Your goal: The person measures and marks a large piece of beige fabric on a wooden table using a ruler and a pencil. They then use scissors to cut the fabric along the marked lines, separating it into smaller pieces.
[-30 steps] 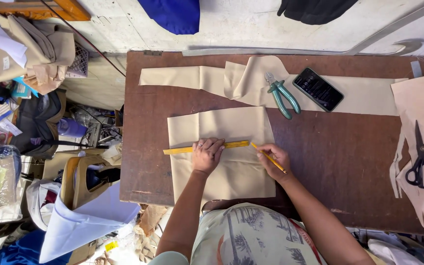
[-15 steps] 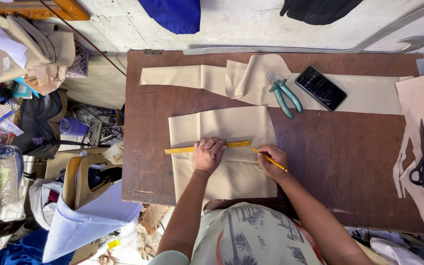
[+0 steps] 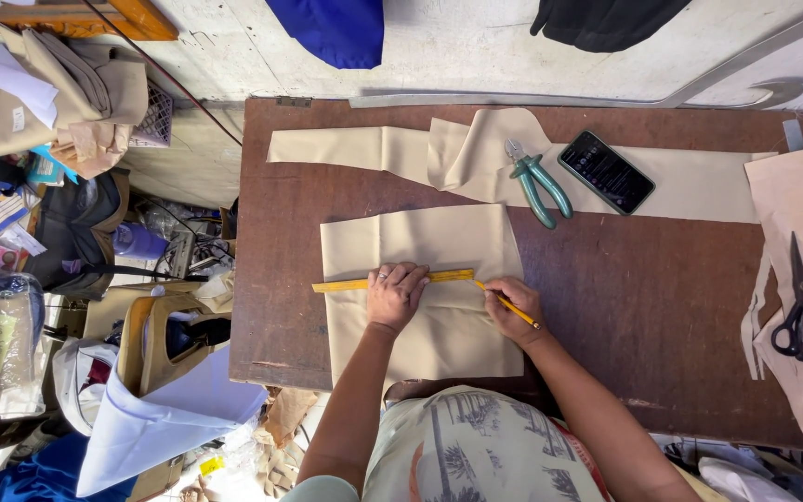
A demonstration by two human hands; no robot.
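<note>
Two hands work on one tan fabric piece (image 3: 420, 244) near the table (image 3: 662, 297) front edge; left hand (image 3: 396, 294) presses flat on one yellow ruler (image 3: 350, 284); right hand (image 3: 511, 308) pinches one pencil (image 3: 519, 310); bare tabletop lies to the right

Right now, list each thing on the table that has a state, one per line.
left hand: flat, pressing the ruler
right hand: closed on the pencil
ruler: flat across the tan fabric piece
pencil: tip at the ruler's end
tan fabric piece: spread flat
pliers: handles spread
phone: lying face up
scissors: closed
</note>
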